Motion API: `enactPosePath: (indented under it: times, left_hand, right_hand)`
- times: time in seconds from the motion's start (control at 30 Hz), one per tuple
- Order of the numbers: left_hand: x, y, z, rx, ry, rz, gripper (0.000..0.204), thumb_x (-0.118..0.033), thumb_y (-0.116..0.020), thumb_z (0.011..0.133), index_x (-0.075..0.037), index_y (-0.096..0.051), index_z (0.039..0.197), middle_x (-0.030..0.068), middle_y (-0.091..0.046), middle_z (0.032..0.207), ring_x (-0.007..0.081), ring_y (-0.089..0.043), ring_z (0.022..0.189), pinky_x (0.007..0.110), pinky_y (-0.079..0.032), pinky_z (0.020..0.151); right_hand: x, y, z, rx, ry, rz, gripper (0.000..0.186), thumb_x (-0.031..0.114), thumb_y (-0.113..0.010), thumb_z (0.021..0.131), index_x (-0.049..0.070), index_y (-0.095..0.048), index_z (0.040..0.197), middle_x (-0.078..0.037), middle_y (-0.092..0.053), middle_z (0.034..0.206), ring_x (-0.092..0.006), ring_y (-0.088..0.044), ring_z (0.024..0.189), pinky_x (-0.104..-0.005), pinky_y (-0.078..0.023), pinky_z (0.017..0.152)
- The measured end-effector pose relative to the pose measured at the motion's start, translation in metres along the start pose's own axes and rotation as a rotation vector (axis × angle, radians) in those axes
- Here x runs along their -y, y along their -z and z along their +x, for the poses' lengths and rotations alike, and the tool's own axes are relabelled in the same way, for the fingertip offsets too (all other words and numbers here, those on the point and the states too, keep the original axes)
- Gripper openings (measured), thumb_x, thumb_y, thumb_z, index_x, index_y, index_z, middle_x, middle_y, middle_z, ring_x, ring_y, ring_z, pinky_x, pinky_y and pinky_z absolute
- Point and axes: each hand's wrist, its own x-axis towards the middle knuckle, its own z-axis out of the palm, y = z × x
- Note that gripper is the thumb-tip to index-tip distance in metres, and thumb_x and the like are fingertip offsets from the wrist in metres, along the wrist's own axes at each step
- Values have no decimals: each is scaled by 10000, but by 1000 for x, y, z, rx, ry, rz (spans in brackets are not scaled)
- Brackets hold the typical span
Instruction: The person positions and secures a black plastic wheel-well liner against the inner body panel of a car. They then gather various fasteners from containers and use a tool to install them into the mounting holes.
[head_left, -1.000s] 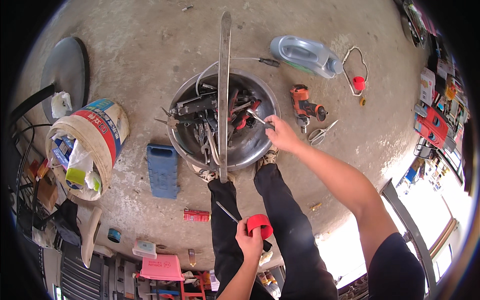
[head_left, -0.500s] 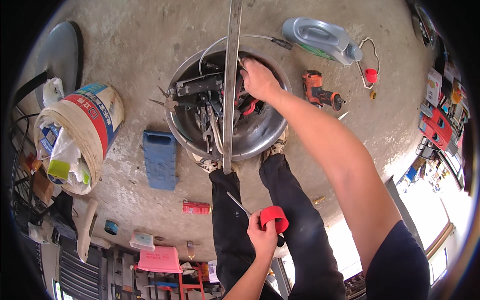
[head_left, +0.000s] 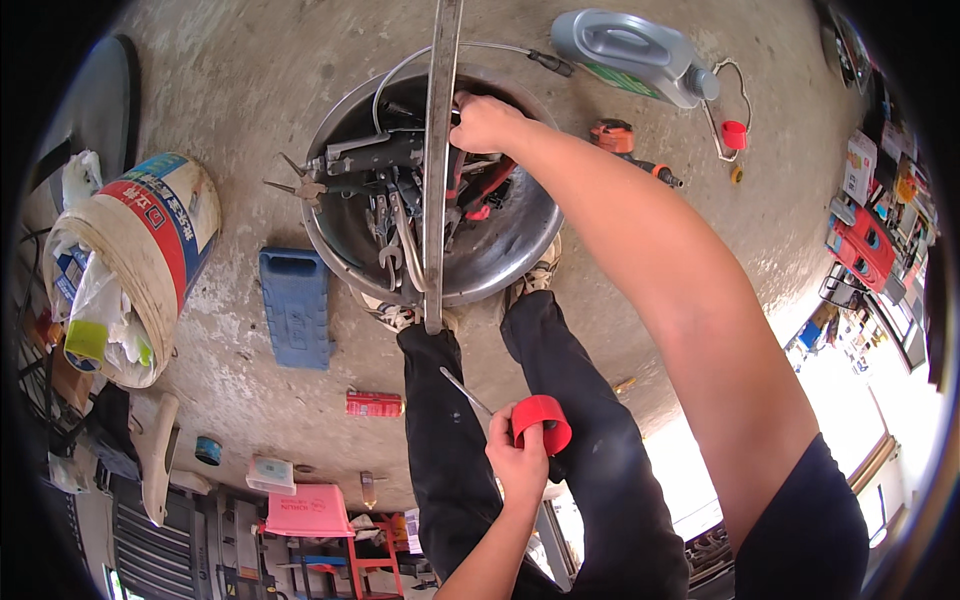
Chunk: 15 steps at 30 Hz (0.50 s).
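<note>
Reaching into the metal basin [head_left: 500, 262], right hand [head_left: 483, 122] grip unclear; left hand [head_left: 517, 462] clamps upright red cup [head_left: 541, 421].

Bright daylight fills the centre, and the lower right of the frame is blown out to white glare. Fisheye bending curves straight edges toward the dark circular rim; the centre stays sharp.

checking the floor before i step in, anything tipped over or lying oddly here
Yes. The grey jug lies on its side on the concrete, its red cap off beside it. A long metal bar juts across the tool-filled basin, past its rim. The right hand reaches in; no spill shows.
</note>
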Motion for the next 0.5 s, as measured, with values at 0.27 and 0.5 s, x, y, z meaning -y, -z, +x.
enactPosePath:
  times: [0.27,0.5]
  left_hand:
    - [0,7,3,-14,22,57,185,-85,-595,830,31,-586,973,97,-630,882,151,-607,790,273,-486,720]
    - [-7,2,0,40,39,23,171,-104,-576,877,38,-581,973,63,-606,893,116,-566,813,254,-472,733]
  right_hand:
    - [5,4,-39,18,-69,-44,458,371,-541,828,-15,-593,1069,-227,-619,1082,-368,-620,960,-451,-498,842]
    - [-41,-43,-109,-491,-67,410,362,345,-554,854,-16,-526,866,-245,-601,884,-392,-602,802,-494,-457,695]
